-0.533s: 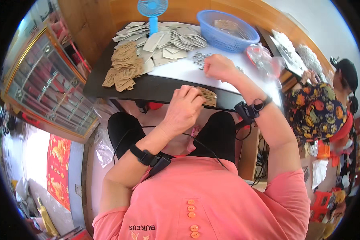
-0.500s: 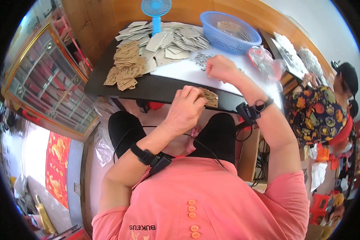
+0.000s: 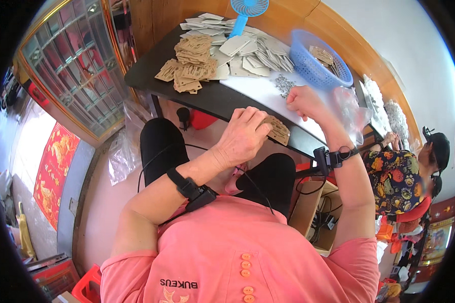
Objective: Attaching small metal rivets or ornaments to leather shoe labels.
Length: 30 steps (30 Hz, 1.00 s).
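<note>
My left hand (image 3: pixel 241 135) grips a brown card (image 3: pixel 278 131) at the table's front edge, its fingers bent over the card's left part. The card shows cut or printed marks and is partly hidden by those fingers. Over the white board (image 3: pixel 258 94), my right hand (image 3: pixel 307 103) is closed, its fingers pressed together. Whatever it pinches, if anything, is too small to make out. Just beyond it lies a scatter of small silvery metal pieces (image 3: pixel 284 86). Farther left, a stack of similar brown cards (image 3: pixel 193 54) rests on the dark table (image 3: pixel 159 65).
Many white cards (image 3: pixel 258 50) spread across the back of the table around a blue fan (image 3: pixel 240 25). A blue plastic basket (image 3: pixel 321 76) holds brown cards. Clear plastic bags (image 3: pixel 350 113) lie at the right. Another person (image 3: pixel 399 174) works farther right. An open box (image 3: pixel 321 217) with cables stands below.
The view has swung, shifting the table up and right in the picture. More of the brown card shows past my left fingers. My right hand stays closed, slightly nearer me relative to the metal pieces.
</note>
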{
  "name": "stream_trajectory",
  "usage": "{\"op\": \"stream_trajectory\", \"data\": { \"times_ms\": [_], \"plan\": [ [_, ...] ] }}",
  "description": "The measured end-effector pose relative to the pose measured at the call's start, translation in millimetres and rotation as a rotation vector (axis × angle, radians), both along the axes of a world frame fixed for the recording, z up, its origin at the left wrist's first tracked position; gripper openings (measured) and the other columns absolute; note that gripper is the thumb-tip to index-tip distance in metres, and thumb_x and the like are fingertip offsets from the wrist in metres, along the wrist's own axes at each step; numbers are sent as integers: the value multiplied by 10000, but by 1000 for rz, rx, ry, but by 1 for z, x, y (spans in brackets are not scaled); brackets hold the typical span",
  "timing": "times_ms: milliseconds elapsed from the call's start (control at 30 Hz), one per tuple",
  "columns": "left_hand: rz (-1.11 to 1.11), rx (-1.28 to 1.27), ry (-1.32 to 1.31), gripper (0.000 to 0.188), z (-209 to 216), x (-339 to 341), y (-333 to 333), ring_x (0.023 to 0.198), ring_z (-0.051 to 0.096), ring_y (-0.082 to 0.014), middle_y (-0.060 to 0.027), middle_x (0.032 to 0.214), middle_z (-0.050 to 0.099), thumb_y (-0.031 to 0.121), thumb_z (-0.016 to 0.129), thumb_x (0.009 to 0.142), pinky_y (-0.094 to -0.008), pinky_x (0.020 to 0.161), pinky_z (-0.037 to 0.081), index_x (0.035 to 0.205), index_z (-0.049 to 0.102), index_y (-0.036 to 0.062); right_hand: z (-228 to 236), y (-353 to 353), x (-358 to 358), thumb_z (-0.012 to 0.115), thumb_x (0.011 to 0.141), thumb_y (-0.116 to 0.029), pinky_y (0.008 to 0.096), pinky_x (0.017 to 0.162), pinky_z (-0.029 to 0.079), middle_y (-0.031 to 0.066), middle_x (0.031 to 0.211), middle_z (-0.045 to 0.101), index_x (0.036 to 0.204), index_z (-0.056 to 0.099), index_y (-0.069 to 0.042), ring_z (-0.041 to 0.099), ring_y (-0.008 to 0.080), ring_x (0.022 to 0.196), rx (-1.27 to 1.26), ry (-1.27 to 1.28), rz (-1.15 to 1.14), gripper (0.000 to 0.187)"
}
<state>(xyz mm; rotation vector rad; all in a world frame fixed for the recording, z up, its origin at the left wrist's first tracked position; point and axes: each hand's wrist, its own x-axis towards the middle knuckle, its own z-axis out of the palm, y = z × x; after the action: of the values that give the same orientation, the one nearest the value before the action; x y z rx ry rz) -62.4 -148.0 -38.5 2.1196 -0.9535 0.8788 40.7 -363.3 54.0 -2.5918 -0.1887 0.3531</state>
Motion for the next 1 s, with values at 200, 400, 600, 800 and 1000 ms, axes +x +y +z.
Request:
{"op": "stream_trajectory", "data": {
  "times_ms": [200,400,600,800,1000],
  "plan": [
    [-28,-26,20,317,-8,4,4,1043,538,-269,-83,1131,570,77,676,752,-405,892,411,1060,600,71,3,3,-11,657,746,-59,319,359,437,50,592,562,803,627,-6,531,136,458,72,20,9,83],
    [-31,-12,18,306,-9,3,6,1060,542,-269,-85,1138,575,91,661,769,-404,908,411,1069,601,74,10,0,-15,660,772,-81,283,379,422,30,580,556,866,672,-46,523,116,467,-1,-10,-71,101],
    [-25,-3,22,309,-10,3,4,1066,545,-270,-85,1141,581,102,655,782,-402,922,409,1083,593,72,15,5,-28,654,819,-106,243,420,371,3,560,522,860,676,-17,476,71,482,18,-86,-94,100],
    [-13,-10,13,306,-11,3,4,1074,549,-269,-87,1140,586,106,658,779,-403,924,411,1075,596,68,-8,5,-26,689,775,-198,390,585,509,114,617,628,840,701,-93,626,245,564,-139,-246,-19,124],
    [-22,-45,27,277,-10,2,4,1054,547,-274,-87,1134,576,95,656,772,-410,897,417,1045,613,72,-15,7,-34,636,812,-186,481,643,501,169,701,653,811,652,-107,646,380,695,-403,-526,182,81]
  ]
}}
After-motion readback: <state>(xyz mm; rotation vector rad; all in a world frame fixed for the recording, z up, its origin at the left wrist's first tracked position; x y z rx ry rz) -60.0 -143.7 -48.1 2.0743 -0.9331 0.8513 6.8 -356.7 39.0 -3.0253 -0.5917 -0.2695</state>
